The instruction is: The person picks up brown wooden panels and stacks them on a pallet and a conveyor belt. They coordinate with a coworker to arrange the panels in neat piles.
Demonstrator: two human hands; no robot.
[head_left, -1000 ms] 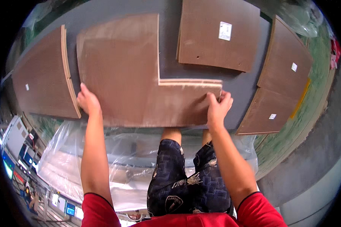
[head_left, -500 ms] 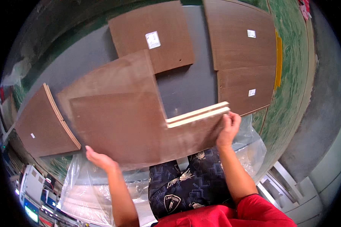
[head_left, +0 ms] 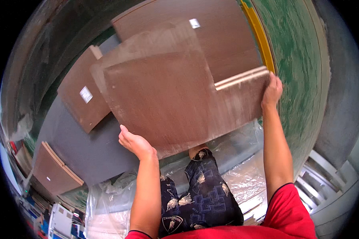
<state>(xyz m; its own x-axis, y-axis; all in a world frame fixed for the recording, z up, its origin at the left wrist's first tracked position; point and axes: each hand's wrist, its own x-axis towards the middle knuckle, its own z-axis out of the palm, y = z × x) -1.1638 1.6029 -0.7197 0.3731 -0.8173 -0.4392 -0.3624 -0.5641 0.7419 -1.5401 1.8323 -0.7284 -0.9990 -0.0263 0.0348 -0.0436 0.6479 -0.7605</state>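
Observation:
A large L-shaped brown wooden board (head_left: pixel 159 91), with another like board slightly offset beneath it, is held up in front of me. Pale raw edges show at its inner notch. My left hand (head_left: pixel 136 144) grips its lower left edge, the fingertips partly behind it. At the narrow right end my right hand (head_left: pixel 273 91) is closed round the edge, fingers partly hidden. Behind the held pair lies a large brown panel (head_left: pixel 231 38) with a small white label.
A labelled brown board (head_left: pixel 81 89) rests on the grey surface (head_left: pixel 75 135) at left. Stacked brown boards (head_left: pixel 54 169) lie at the far left. Clear plastic wrap (head_left: pixel 111 199) covers boards by my legs. A yellow strip (head_left: pixel 261 38) borders the green floor (head_left: pixel 295 79).
Both hands have carried the L-shaped boards to the right and farther away, over the large panel. My view has turned rightward too. The grip stays the same.

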